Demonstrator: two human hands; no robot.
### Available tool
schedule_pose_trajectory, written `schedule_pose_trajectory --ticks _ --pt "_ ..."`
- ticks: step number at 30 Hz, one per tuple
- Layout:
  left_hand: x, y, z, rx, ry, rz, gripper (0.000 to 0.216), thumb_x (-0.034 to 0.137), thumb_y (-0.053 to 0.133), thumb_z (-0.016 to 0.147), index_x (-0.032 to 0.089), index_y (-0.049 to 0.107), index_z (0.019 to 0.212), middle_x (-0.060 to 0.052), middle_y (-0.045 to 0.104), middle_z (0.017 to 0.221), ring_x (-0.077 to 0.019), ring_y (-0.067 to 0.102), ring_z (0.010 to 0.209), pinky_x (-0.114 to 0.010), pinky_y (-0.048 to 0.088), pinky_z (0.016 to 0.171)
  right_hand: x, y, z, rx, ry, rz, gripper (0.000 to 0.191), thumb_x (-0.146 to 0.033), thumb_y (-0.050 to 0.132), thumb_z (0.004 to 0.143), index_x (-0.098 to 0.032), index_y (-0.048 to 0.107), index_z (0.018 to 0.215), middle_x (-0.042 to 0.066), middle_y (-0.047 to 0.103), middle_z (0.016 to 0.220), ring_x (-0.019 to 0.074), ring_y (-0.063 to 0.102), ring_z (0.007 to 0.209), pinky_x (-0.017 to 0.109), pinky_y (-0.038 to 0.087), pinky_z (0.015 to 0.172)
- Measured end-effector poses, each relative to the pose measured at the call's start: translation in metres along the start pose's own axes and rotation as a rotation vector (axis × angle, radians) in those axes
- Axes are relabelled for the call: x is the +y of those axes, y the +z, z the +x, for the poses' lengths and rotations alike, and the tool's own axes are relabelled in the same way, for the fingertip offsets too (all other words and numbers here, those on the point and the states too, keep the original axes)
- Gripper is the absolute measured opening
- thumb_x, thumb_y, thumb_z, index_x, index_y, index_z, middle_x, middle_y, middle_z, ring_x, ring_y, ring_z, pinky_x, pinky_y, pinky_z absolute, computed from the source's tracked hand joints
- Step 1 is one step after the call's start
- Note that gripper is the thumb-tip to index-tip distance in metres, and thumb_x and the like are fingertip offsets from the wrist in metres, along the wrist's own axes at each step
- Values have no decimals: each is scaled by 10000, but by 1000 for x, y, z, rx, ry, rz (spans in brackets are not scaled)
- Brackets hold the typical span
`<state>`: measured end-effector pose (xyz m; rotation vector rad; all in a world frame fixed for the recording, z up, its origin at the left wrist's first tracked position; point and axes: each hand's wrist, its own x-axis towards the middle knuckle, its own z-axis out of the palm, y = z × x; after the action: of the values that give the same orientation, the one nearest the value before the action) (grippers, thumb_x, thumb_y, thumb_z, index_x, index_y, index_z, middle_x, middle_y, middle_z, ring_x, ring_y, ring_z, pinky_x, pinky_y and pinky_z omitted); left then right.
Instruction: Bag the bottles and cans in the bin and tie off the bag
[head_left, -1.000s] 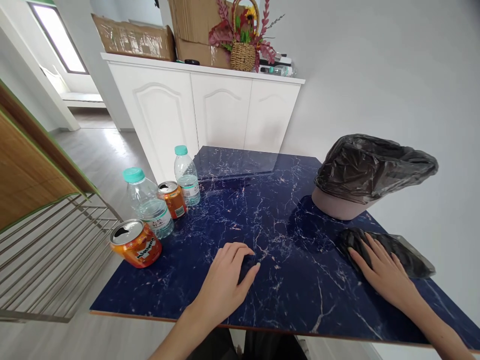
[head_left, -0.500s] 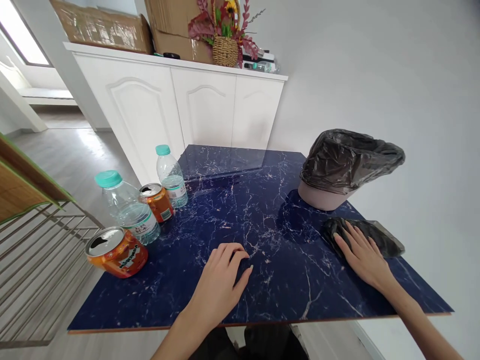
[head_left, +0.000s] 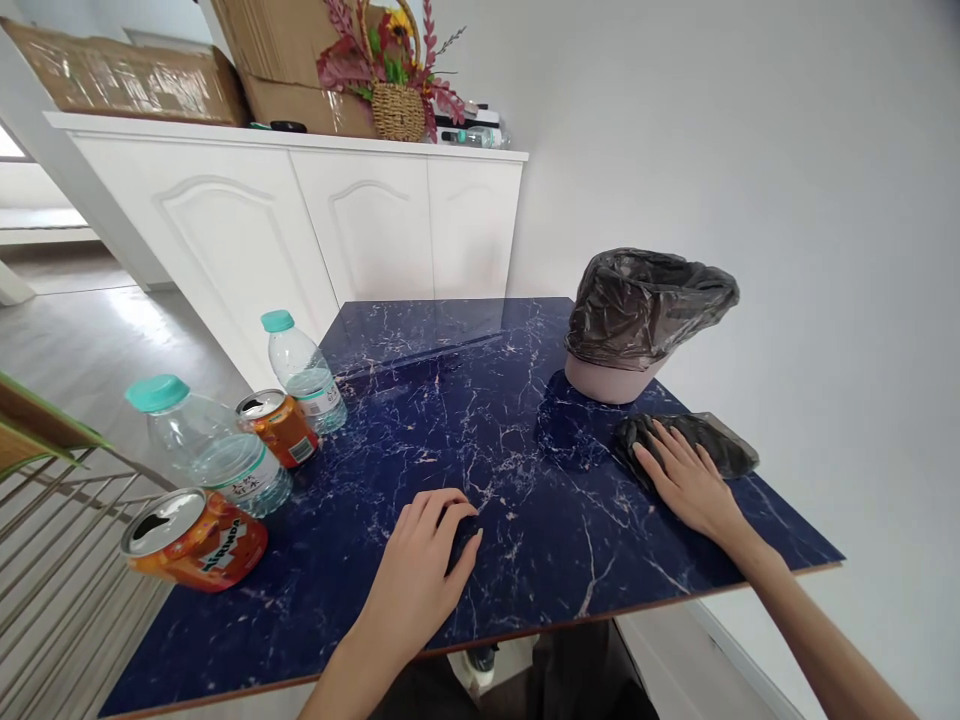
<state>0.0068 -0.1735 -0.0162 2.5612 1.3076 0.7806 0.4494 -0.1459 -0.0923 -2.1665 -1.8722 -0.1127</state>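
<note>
My left hand [head_left: 424, 570] rests on the dark blue marbled table [head_left: 480, 430], its fingers loosely bent, the thumb apart and nothing held. Lying flat with spread fingers, my right hand [head_left: 686, 480] presses on a folded black plastic bag [head_left: 724, 447]. Behind that bag stands a small pinkish bin [head_left: 611, 380] lined with a black bag [head_left: 637, 310]. On the table's left side are two orange soda cans, a near one [head_left: 199, 540] and a farther one [head_left: 281, 425], both opened. Among them stand two clear water bottles with teal caps, one near [head_left: 214, 450] and one farther [head_left: 304, 370].
A white cabinet [head_left: 367, 225] stands beyond the table, with cardboard boxes [head_left: 135, 80] and a flower basket [head_left: 397, 110] on top. A metal wire rack [head_left: 52, 560] borders the table's left edge. The wall [head_left: 787, 180] rises on the right.
The view has turned slightly to the right, so everything sits farther left in the picture. Both hands keep their places on the table and the bag.
</note>
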Motion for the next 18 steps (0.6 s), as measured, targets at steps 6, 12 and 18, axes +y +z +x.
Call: schedule_pose_trajectory --ticks 6,12,18 --pt "-2 -2 2 18 -36 -52 162 322 554 1092 278 646 1217 -73 687 1296 -291 659 1206 -476 551 1030 -3 -4 0 9 -12 -3 721 -601 198 1122 -200 433 1673 94 348 1773 348 285 1653 634 244 1334" --pt "-1 -4 4 23 -66 -81 182 368 556 1098 294 657 1231 -70 688 1293 -281 666 1208 -443 568 1016 -7 -7 0 20 -7 23 721 -608 191 1127 -208 430 1677 100 350 1772 359 263 1659 649 246 1328" --pt "-1 -5 6 35 -63 -88 194 402 560 1096 297 664 1222 -70 689 1296 -279 673 1207 -448 562 1041 -16 -21 -1 126 8 63 724 -626 253 1124 -174 439 1658 162 336 1771 408 246 1656 693 248 1312"
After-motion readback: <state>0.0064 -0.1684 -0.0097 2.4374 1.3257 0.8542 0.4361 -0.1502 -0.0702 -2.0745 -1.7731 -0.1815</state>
